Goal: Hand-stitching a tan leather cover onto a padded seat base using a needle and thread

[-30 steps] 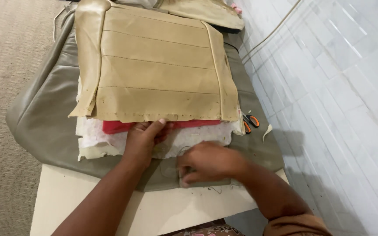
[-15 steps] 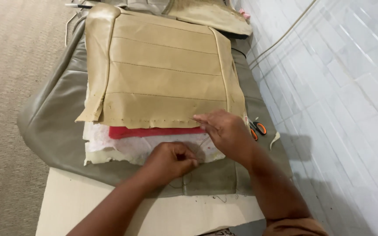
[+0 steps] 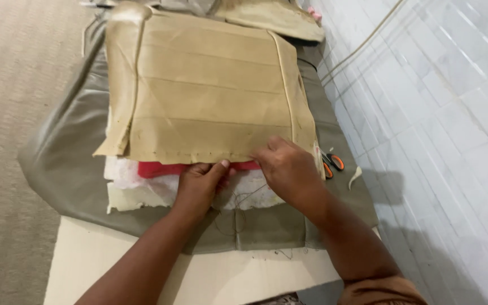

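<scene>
Your left hand [image 3: 199, 183] pressed its closed fingers onto the white padding [image 3: 244, 195]; your right hand [image 3: 289, 169] pinched the tan cover [image 3: 204, 96] edge.

Single head view, steeply downward, close

Bare forearms, both hands ungloved; brown sleeve [image 3: 382, 291] on the right arm.

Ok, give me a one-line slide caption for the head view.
Both hands, left hand and right hand, press at the tan stitched cover edge over red and white padding.
</scene>
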